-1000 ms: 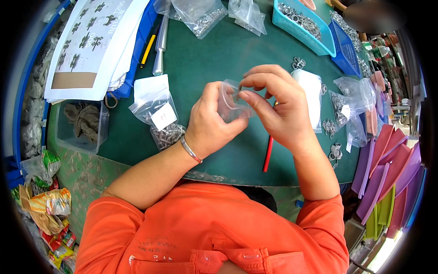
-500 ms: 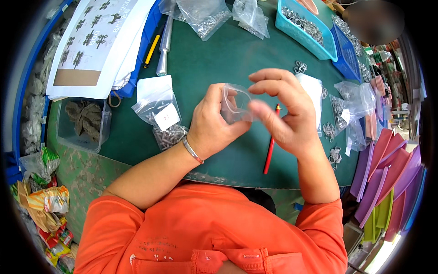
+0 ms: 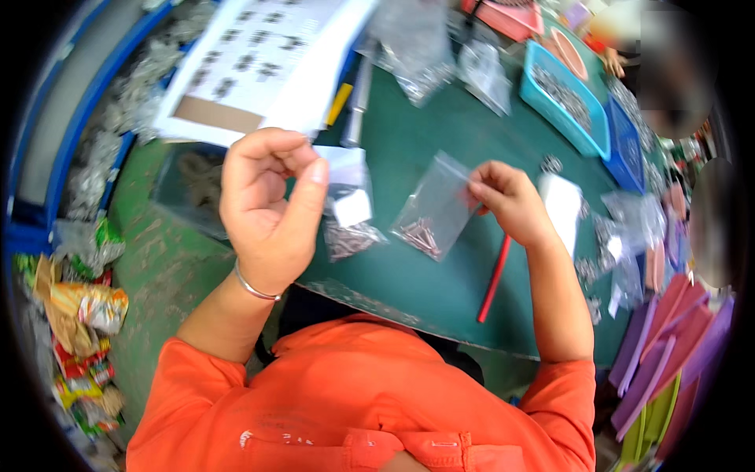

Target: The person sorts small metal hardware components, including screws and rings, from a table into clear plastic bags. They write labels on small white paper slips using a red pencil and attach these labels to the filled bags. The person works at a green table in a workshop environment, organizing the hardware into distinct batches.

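While the right hand (image 3: 510,203) had the clear plastic bag (image 3: 450,187) pinched between thumb and fingers at its upper right edge, the left hand (image 3: 271,211) was up left of centre in the frame, fingers loosely curled, thumb near the index tip. Motion blur there, so couldn't tell if it pinched anything small.

Bag was just right of frame centre, over the green counter (image 3: 429,293), tilted, with its small metal pieces (image 3: 420,236) bunched at the lower end.

Handling, my read: film thin, limp, slick, no stiffness of its own. Light overall, but the weight sat low with the pieces, so it would swing and sag from a one-corner pinch. Pieces looked hard, not fragile; the film was the weak part, and sharp ends could poke it. Best hold: both upper corners, clear of the metal, or one hand up top and a palm under the lump.

Nearby: labelled bag (image 3: 351,242) of similar metal bits just left of centre, red pen (image 3: 494,279) below the right hand, white packet (image 3: 560,208) right of it, light-blue basket (image 3: 543,101) upper right.
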### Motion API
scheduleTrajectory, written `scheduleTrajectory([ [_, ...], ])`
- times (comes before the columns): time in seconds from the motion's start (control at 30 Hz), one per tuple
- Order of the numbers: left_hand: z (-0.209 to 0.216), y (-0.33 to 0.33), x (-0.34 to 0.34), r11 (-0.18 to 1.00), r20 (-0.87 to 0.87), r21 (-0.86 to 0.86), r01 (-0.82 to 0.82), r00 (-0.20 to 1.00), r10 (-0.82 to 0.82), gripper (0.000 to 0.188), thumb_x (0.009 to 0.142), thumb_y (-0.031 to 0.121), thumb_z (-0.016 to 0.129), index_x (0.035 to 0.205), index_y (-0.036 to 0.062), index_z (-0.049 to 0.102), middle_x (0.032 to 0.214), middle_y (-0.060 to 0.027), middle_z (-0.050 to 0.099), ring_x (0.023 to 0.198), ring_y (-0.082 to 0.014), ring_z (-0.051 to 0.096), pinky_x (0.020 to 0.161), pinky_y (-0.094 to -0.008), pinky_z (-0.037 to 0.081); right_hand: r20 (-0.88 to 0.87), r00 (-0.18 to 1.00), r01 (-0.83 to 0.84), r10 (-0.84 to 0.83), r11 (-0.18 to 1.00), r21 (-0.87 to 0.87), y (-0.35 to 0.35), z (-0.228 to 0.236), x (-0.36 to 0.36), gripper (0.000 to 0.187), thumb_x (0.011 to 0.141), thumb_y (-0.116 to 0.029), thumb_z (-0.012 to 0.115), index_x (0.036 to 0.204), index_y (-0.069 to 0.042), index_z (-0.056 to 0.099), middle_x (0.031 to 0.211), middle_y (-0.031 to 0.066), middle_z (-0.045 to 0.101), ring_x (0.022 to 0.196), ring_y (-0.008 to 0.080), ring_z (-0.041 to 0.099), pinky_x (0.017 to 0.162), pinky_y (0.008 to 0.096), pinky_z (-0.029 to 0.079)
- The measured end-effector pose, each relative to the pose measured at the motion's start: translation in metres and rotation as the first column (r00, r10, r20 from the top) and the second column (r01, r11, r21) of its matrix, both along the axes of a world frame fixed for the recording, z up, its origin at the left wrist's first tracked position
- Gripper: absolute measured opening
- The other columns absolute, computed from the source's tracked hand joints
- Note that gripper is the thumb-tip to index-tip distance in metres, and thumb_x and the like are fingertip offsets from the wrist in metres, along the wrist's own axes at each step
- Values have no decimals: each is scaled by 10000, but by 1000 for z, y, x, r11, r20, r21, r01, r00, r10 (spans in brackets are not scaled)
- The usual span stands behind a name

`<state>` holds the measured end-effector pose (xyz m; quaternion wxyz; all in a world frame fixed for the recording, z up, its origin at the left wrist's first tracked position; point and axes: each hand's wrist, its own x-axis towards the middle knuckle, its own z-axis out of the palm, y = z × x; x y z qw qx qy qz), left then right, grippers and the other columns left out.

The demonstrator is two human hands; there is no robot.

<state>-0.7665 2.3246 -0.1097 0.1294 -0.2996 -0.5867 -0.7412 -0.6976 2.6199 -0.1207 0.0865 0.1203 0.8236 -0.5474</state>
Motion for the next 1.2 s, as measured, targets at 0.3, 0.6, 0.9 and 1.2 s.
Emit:
scheduleTrajectory([
  [0.3, 12, -171, 5, 789, -34, -160, -593, 802, 596, 287, 920, -21, 597, 1192, 7, 512, 1001, -48, 569, 857, -91, 529, 706, -223, 450, -629, 653, 9, 423, 825, 564, -100, 15, -51, 245, 811, -20, 677, 1047, -28, 612, 1130, 160, 609, 1073, 361, 569, 930, 419, 457],
  [0.6, 16, -225, 42, 658, 141, -581, -479, 737, 661, 403, 889, -9, 647, 1264, 21, 504, 1119, -59, 553, 798, -58, 530, 698, -201, 452, -450, 889, -3, 90, 982, 190, -103, -46, -92, 223, 860, -118, 683, 1055, -14, 656, 1030, 94, 657, 934, 209, 645, 742, 317, 503],
  [0.9, 37, -210, -74, 517, -105, -679, -520, 767, 633, 420, 880, 75, 666, 1271, 48, 516, 1105, -87, 616, 802, -115, 607, 717, -274, 506, -385, 922, 170, -34, 930, 326, -86, -57, -95, 403, 847, -149, 693, 1201, 5, 576, 1196, 180, 566, 1124, 313, 547, 941, 381, 462],
  [1.2, 70, -141, -291, 540, -266, -707, -456, 880, 395, 333, 882, 154, 656, 1178, 28, 570, 1016, -130, 667, 907, -283, 653, 823, -378, 516, -615, 788, 390, 16, 760, 520, -91, -74, -129, 417, 871, -75, 632, 1255, 21, 501, 1228, 224, 539, 1172, 398, 488, 1014, 450, 378],
])
